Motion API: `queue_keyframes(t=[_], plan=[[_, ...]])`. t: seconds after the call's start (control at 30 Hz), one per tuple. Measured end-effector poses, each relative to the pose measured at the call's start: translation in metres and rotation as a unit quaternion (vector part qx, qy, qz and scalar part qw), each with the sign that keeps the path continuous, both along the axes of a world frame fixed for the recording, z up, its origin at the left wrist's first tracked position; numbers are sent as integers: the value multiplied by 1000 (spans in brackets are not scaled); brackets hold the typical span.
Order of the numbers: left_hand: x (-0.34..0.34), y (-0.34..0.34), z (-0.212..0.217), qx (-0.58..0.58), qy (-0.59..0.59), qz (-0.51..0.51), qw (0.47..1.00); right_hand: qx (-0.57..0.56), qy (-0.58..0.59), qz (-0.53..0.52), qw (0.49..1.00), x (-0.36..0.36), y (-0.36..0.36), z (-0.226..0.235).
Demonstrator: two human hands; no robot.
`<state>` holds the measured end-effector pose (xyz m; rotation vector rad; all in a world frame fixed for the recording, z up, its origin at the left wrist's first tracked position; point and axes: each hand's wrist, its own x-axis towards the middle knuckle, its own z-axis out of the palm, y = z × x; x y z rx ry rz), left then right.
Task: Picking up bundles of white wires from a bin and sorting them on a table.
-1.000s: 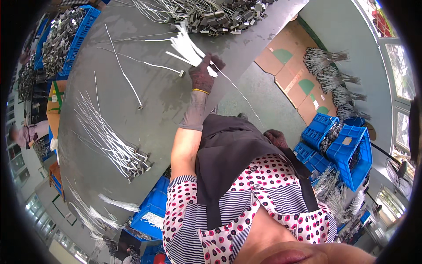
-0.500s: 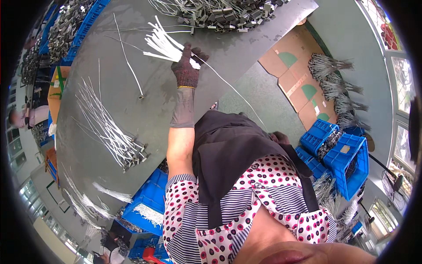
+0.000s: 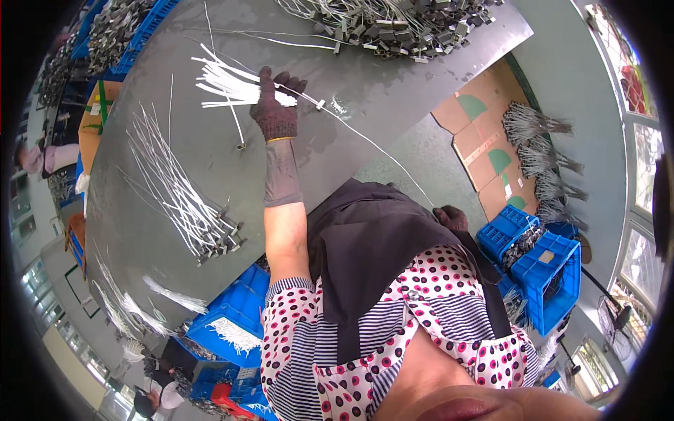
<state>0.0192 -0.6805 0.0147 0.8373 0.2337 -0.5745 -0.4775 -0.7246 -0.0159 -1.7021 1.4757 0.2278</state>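
Grey metal, scuffed and dull, makes up the wide surface (image 3: 393,98) that fills the upper middle of the view. At its far left edge stand blue crates (image 3: 119,35) of dark metal parts. Nearer, on the left half, a fan of white strips with dark end pieces (image 3: 186,203) lies spread out, well apart from the hand, with bare metal between them. Below the surface's near edge sits a blue bin (image 3: 235,319) holding white pieces.

The left hand (image 3: 276,105), in a dark knit glove, reaches out over the middle of the surface; its fingers (image 3: 281,78) are curled and pressed onto a bundle of white strips (image 3: 228,84), whose ends stick out to the left. A single long white strip (image 3: 365,137) runs from the glove down and right across open metal, past the surface's near edge, to the right hand (image 3: 449,217), gloved and low by the dark apron; I cannot tell how its fingers are set.

Along the far edge lies a heap of grey metal parts (image 3: 393,24). Right of the surface, flattened cardboard (image 3: 484,140) covers the floor, and blue crates (image 3: 540,266) stand beyond.
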Motion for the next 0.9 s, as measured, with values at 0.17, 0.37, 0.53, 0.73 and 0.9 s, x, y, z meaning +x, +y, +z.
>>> queue_keyframes(t=[0.17,0.37,0.53,0.73,0.9], plan=[[-10,-3,-12,46,6,-46,998,-12,-45,22,999,2,-3,-12],[-50,-19,-4,28,7,-114,993,14,-86,88,992,115,-39,-6],[-74,-27,-17,42,-21,-203,978,-52,-220,81,971,240,-65,0],[-84,-37,-14,129,-180,-209,953,-32,-272,-58,960,356,-84,22],[-45,-21,-48,165,-274,-255,913,-165,-250,172,938,398,-96,28]])
